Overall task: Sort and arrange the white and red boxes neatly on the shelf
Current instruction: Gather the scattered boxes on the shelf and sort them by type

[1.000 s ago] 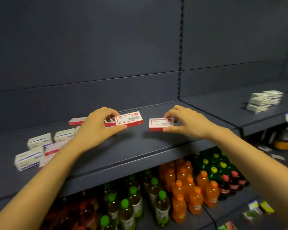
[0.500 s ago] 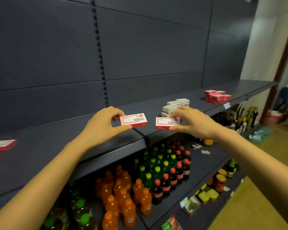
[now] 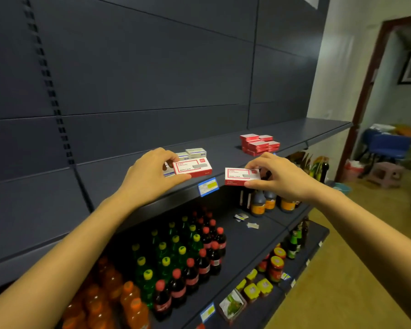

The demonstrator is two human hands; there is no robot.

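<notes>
Now facing further right than half a second ago; same grasps kept. Pinching a first red-and-white box (image 3: 192, 166) in the left hand (image 3: 150, 176), over the shelf (image 3: 223, 144) front. Pinching a second red-and-white box (image 3: 242, 176) in the right hand (image 3: 282, 179), just right of a blue price tag (image 3: 208, 186). Print on both illegible. Partly hidden behind the left hand: white-box stack (image 3: 195, 153). Farther right on the shelf, well apart: red-box stack (image 3: 259, 144).
</notes>
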